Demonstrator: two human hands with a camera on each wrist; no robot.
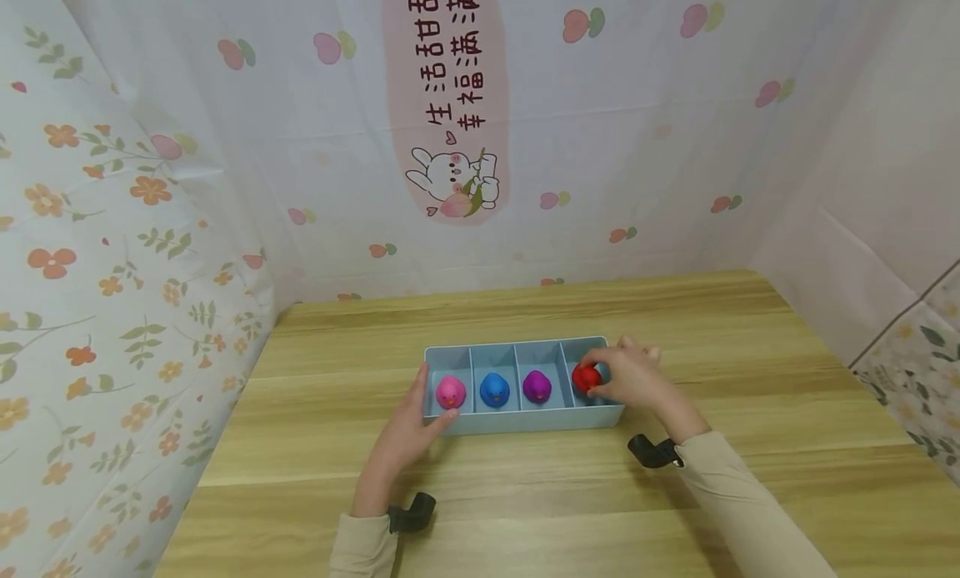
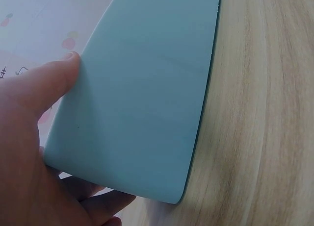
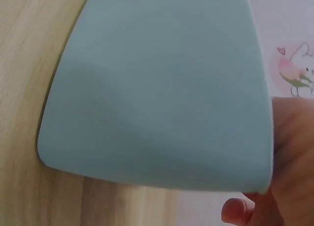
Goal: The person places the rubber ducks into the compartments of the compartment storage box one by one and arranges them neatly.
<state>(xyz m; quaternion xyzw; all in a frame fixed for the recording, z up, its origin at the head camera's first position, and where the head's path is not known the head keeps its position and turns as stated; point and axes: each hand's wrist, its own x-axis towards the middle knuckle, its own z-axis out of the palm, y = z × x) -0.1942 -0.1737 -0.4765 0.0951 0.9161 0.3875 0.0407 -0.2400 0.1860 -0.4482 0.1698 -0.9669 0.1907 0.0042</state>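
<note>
A light blue divided box (image 1: 525,421) sits on the table, one toy duck in each compartment. From left to right are a pink duck (image 1: 451,392), a blue duck (image 1: 495,389), a purple duck (image 1: 537,386) and a red duck (image 1: 586,378). My left hand (image 1: 405,432) grips the box's left end, thumb at the front rim and fingers along the end wall, as the left wrist view also shows. In the rightmost compartment my right hand (image 1: 630,376) pinches the red duck. The box wall (image 3: 157,88) hides that duck from the right wrist view.
The box stands near the middle of a wood-grain table (image 1: 525,503). Behind it hangs a white patterned cloth (image 1: 600,144) with a printed rabbit, and a floral cloth (image 1: 112,311) covers the left side. Black wrist mounts (image 1: 412,514) sit on both forearms.
</note>
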